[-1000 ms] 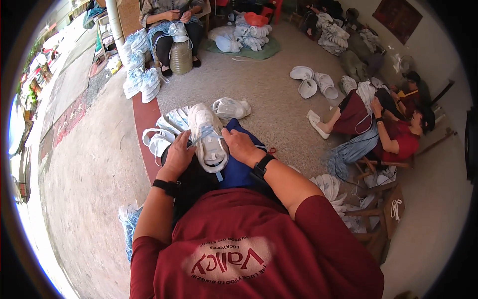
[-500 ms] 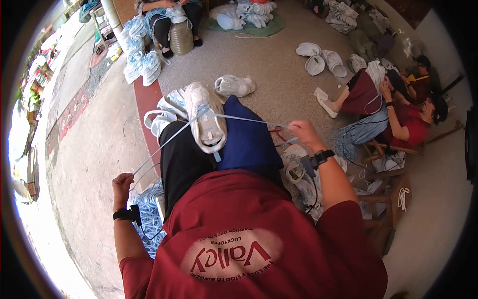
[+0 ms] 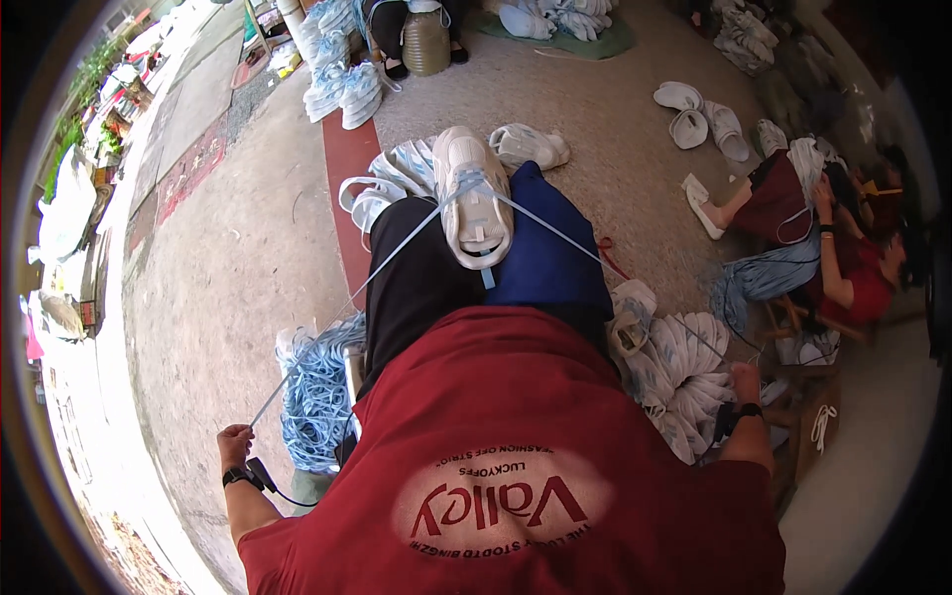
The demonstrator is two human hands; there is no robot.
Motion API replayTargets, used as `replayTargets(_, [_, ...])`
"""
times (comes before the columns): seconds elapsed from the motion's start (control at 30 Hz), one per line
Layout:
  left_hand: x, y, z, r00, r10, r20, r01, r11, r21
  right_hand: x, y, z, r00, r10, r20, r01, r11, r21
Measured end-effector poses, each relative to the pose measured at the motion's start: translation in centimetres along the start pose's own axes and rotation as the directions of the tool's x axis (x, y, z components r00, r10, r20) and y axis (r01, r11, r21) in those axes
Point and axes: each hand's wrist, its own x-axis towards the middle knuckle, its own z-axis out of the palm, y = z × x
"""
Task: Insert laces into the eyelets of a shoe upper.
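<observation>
A white sneaker (image 3: 478,236) rests on my lap, its heel toward me, across a black leg and a blue cloth (image 3: 555,253). A pale blue shoelace (image 3: 402,245) comes out of both sides of its lacing and is stretched taut. Low at the left, my left hand (image 3: 235,444) is closed on one end of the lace. My right hand (image 3: 745,382), far out at the right, is closed around the other end; its fingers are small and partly blurred. Several pale blue laces (image 3: 315,407) lie heaped beside my left leg.
More white shoes (image 3: 684,372) are piled by my right leg, and others (image 3: 405,169) lie beyond my knees. A wooden chair (image 3: 818,421) stands at the right. Co-workers sit at the right and far side. White clogs (image 3: 726,132) lie on the floor.
Both hands have pulled apart and back toward me, the right one moving far outward and down, drawing the lace tight. My view has shifted left, so the scene sits farther right.
</observation>
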Motion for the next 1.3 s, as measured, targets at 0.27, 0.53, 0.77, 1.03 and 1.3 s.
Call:
replayTargets(0.27, [2.3, -5.2, 3.3, 0.986, -0.101, -0.133, 0.134, 0.954, 0.268, 0.5, 7.2, 0.6, 0.899, -0.314, 0.306, 0.341, 0.06, -0.938])
replayTargets(0.53, [1.1, 20.4, 24.8, 0.871, 0.232, 0.432, 0.068, 0.816, -0.575, 7.9, -33.1, 9.9, 0.715, -0.051, 0.698, -0.304, 0.876, 0.375])
replayTargets(0.77, [-5.4, 38.3, 34.7, 0.129, 0.281, 0.951, -0.414, 0.887, -0.206, 10.0, -51.0, 19.3, 0.365, -0.824, 0.434, 0.781, 0.524, 0.339])
replayTargets(1.03, [-0.8, 37.4, 39.4, 0.43, 0.708, 0.561, -0.494, 0.704, -0.51, 12.3, -52.7, 25.2, 0.723, -0.689, -0.058, 0.613, 0.6, 0.515])
replayTargets(1.3, [-0.9, 37.1, 39.7, 0.46, 0.71, 0.533, -0.429, 0.703, -0.567, 10.6, -53.5, 26.3, 0.761, -0.638, -0.122, 0.613, 0.644, 0.457])
